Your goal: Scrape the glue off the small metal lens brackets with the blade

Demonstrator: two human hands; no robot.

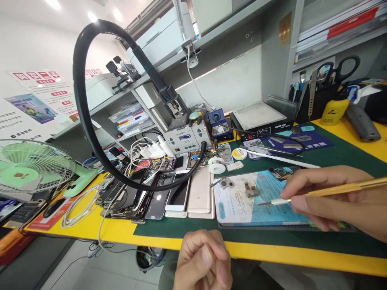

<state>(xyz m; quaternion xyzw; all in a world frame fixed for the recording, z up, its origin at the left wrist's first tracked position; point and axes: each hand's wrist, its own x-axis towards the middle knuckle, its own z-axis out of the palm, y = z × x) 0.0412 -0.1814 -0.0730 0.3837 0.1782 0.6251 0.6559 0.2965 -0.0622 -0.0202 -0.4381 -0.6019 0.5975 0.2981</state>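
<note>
- Closest in, the left hand (pixel 204 257) is hanging just in front of the yellow table edge (pixel 256 250), its fingers curling closed, the thumb pressing against the bent index finger.
- Over on the right, the right hand (pixel 332 197) is gripping a slim gold-handled tool (pixel 326 190), thumb and index finger pinching it near its white collar, the other fingers folding underneath.
- The tool's thin brown tip is pointing left over the blue part of a stained white-and-blue work mat (pixel 237 207); whether it is touching, I cannot tell.
- Just beyond that tip, a small metal component (pixel 251 190) with a brown flex end is lying on the mat.
- Near the right hand's index finger, a dark circuit board (pixel 282 173) is resting at the mat's far edge.
- Left of the mat, a gold-backed phone (pixel 199 191) is lying beside a white-framed phone (pixel 178 193).
- Behind them, a solder spool (pixel 217 165) is standing near the grey hot-air station (pixel 184 139).
- Farther left, a black hose (pixel 81 80) is looping high, with a green fan (pixel 22 175) standing beyond it.
</note>
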